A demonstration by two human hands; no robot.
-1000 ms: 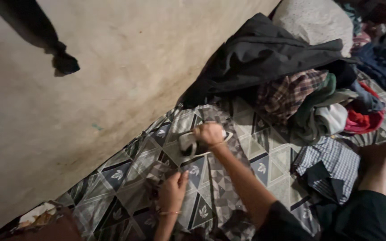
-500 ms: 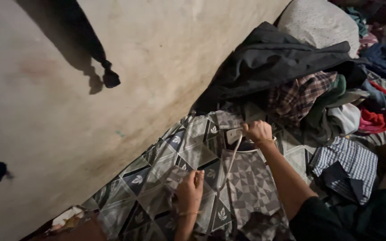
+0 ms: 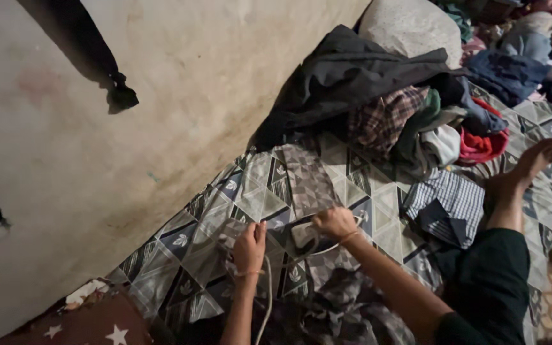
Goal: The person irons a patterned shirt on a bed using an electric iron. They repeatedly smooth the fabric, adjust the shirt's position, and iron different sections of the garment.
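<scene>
Two hands on one patterned sheet (image 3: pixel 257 185). Right hand (image 3: pixel 333 222) wrapped around one iron (image 3: pixel 305 233), near the sheet's middle. Left hand (image 3: pixel 249 248) fingers curled, pinning one patterned cloth (image 3: pixel 308 179). One white cord (image 3: pixel 266 300) trails down. One clothes pile (image 3: pixel 410 121), one checked shirt (image 3: pixel 448 204) beside.

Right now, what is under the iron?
Under the iron lies a grey patterned cloth, spread over the patterned bedsheet. The right hand covers the iron's handle, so the cloth directly beneath cannot be seen.
</scene>
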